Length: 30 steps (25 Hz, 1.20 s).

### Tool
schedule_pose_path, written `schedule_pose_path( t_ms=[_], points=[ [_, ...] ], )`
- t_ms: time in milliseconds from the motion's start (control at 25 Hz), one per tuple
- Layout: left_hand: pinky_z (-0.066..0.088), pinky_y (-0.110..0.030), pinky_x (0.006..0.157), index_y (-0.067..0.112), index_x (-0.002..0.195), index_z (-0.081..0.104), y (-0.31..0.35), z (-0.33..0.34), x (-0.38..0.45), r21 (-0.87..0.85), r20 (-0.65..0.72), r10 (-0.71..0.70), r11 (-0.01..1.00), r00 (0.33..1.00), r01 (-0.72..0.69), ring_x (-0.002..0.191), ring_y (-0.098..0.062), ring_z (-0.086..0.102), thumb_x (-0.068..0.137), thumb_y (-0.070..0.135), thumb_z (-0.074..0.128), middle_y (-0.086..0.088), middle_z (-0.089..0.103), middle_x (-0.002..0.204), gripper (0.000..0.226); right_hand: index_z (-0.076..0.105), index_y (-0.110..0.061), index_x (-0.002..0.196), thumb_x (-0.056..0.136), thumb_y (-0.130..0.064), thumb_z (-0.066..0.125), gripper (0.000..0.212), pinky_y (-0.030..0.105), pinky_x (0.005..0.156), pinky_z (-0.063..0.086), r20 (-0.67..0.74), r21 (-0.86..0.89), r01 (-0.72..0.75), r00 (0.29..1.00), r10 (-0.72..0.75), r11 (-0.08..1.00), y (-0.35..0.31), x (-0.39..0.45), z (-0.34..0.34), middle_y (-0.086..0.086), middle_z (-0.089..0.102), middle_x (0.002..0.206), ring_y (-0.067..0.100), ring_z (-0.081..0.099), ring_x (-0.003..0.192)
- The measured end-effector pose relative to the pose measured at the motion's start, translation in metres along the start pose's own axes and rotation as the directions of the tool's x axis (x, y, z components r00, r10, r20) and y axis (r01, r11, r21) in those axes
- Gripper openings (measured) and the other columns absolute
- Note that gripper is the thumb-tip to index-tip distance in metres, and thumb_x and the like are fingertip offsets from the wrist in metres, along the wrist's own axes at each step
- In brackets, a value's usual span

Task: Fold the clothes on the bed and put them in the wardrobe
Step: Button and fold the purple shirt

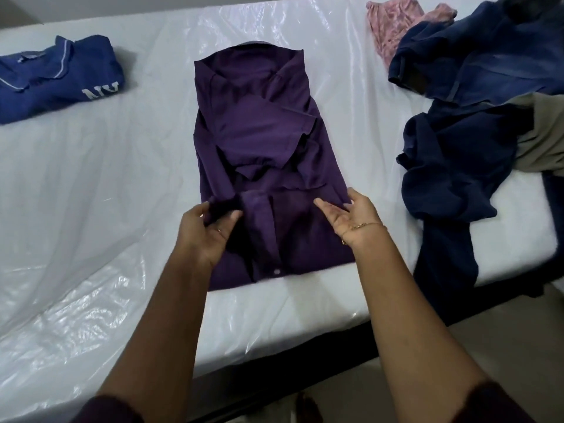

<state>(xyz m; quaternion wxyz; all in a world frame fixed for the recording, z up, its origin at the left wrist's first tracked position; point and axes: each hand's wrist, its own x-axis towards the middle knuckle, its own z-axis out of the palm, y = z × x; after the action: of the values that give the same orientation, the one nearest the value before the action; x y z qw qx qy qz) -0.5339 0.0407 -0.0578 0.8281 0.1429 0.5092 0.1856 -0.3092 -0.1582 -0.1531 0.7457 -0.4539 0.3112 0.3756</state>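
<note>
Head cam, looking down at bed [106,184] w/ white mattress under crinkly clear plastic sheet [76,285], glossy, wrinkled.

Writing: only legible bit was white block letters on folded blue shirt [58,77], far left, read upside down approx "NV"; rest hidden in fold. White piping along its collar/shoulder. No other labels readable.

Materials/shapes: purple shirt [259,141] lay centre of bed, smooth slightly sheeny weave, collar at far end, sides & sleeves folded inward into long narrow rectangle, button placket showing near lower hem w/ one pale button. Left hand [204,230] pinched a bunched bit of purple fabric at shirt's near-left part, thumb and fingers curled round it. Right hand [351,218] palm up at shirt's near-right edge, fingers seemingly slid under the fabric edge, thumb out straight; gripping or not — couldn't tell. Thin gold bracelet [366,225] on right wrist. Dark maroon sleeves at bottom of frame.

Right side: unfolded heap — denim jeans [488,56] heavy, faded patches; dark navy garment [451,166] rumpled, spilling over bed edge; olive-grey cloth [546,135] partly beneath; pink patterned garment [396,29] at far end.

Edges/room: dark bed frame along near edge. Bare plastic strips on both sides of purple shirt, wider toward left; heap well apart from shirt.
</note>
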Motion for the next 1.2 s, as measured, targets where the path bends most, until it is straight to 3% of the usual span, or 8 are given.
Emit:
schedule_pose_path(
  t_ms=[120, 240, 360, 640, 760, 840, 960, 1200],
  points=[
    [0.060, -0.030, 0.068, 0.008, 0.108, 0.064, -0.004, -0.006, 0.011, 0.518, -0.130, 0.220, 0.847, 0.967, -0.123, 0.081, -0.031, 0.076, 0.099, 0.018, 0.061, -0.022, 0.072, 0.107, 0.013, 0.049, -0.016, 0.189, 0.130, -0.017, 0.066, 0.062, 0.072, 0.131, 0.075, -0.106, -0.343, 0.270, 0.941, -0.322, 0.900, 0.017, 0.011, 0.003, 0.030, 0.077, 0.160, 0.047, 0.090, 0.118],
    [0.051, -0.034, 0.071, 0.020, 0.103, 0.073, -0.010, -0.024, 0.018, 0.966, 0.045, 0.619, 0.174, 0.784, -0.193, 0.080, -0.020, 0.067, 0.092, 0.038, 0.073, 0.001, 0.072, 0.093, 0.021, 0.076, -0.024, 0.173, 0.114, -0.016, 0.084, 0.060, 0.067, 0.122, 0.075, 0.031, -0.886, 0.363, 0.669, -0.742, 0.290, 0.045, 0.022, -0.007, 0.012, 0.083, 0.152, 0.040, 0.076, 0.136],
    [0.048, -0.038, 0.077, 0.015, 0.097, 0.070, 0.002, -0.026, 0.037, 0.906, 0.164, 0.636, 0.205, 0.754, -0.370, 0.087, -0.025, 0.064, 0.100, 0.028, 0.065, -0.002, 0.067, 0.090, 0.014, 0.070, -0.044, 0.176, 0.107, -0.041, 0.097, 0.075, 0.072, 0.120, 0.069, 0.190, -0.981, 0.153, 0.636, -0.748, -0.119, 0.067, 0.040, -0.007, 0.002, 0.060, 0.179, 0.041, 0.056, 0.152],
    [0.050, -0.033, 0.089, 0.016, 0.109, 0.062, -0.002, -0.009, 0.049, 0.560, 0.043, 0.411, 0.745, 0.911, -0.363, 0.102, -0.021, 0.059, 0.110, 0.015, 0.045, -0.002, 0.067, 0.106, 0.017, 0.085, -0.005, 0.146, 0.119, -0.004, 0.082, 0.028, 0.062, 0.094, 0.083, 0.163, -0.924, 0.383, 0.374, -0.913, -0.007, 0.046, 0.057, -0.025, 0.015, 0.081, 0.134, 0.033, 0.078, 0.116],
    [0.053, -0.035, 0.088, 0.016, 0.108, 0.067, 0.003, 0.000, 0.052, 0.499, -0.016, 0.289, 0.832, 0.957, -0.242, 0.105, -0.025, 0.065, 0.108, 0.023, 0.053, -0.003, 0.072, 0.105, 0.016, 0.083, -0.013, 0.151, 0.114, -0.003, 0.085, 0.038, 0.067, 0.101, 0.081, 0.118, -0.978, 0.205, 0.418, -0.901, -0.034, 0.044, 0.048, -0.022, 0.012, 0.077, 0.142, 0.035, 0.071, 0.129],
    [0.051, -0.037, 0.092, 0.018, 0.107, 0.074, 0.007, 0.007, 0.052, 0.641, -0.032, 0.318, 0.734, 0.948, -0.224, 0.103, -0.023, 0.067, 0.107, 0.042, 0.053, 0.000, 0.074, 0.105, 0.032, 0.085, -0.024, 0.152, 0.106, -0.007, 0.091, 0.049, 0.065, 0.107, 0.076, 0.148, -0.988, 0.093, 0.388, -0.910, -0.122, 0.049, 0.043, -0.012, 0.008, 0.072, 0.148, 0.036, 0.062, 0.137],
    [0.048, -0.039, 0.094, 0.019, 0.100, 0.075, 0.020, 0.021, 0.065, 0.914, 0.045, 0.601, 0.298, 0.798, -0.276, 0.097, -0.019, 0.064, 0.100, 0.062, 0.055, 0.004, 0.072, 0.100, 0.047, 0.094, -0.018, 0.136, 0.100, 0.000, 0.090, 0.040, 0.056, 0.096, 0.073, 0.372, -0.906, 0.329, 0.323, -0.870, -0.265, 0.069, 0.039, 0.033, 0.012, 0.074, 0.137, 0.035, 0.064, 0.122],
    [0.048, -0.038, 0.075, 0.016, 0.095, 0.062, 0.039, 0.028, 0.115, 0.880, 0.472, 0.615, -0.278, 0.632, -0.386, 0.084, -0.021, 0.056, 0.086, 0.046, 0.078, -0.001, 0.058, 0.093, 0.035, 0.093, -0.005, 0.127, 0.111, 0.004, 0.080, 0.023, 0.056, 0.097, 0.083, 0.706, -0.701, 0.622, 0.539, -0.460, -0.349, 0.149, 0.049, 0.148, 0.017, 0.081, 0.122, 0.037, 0.076, 0.110]
  ],
)
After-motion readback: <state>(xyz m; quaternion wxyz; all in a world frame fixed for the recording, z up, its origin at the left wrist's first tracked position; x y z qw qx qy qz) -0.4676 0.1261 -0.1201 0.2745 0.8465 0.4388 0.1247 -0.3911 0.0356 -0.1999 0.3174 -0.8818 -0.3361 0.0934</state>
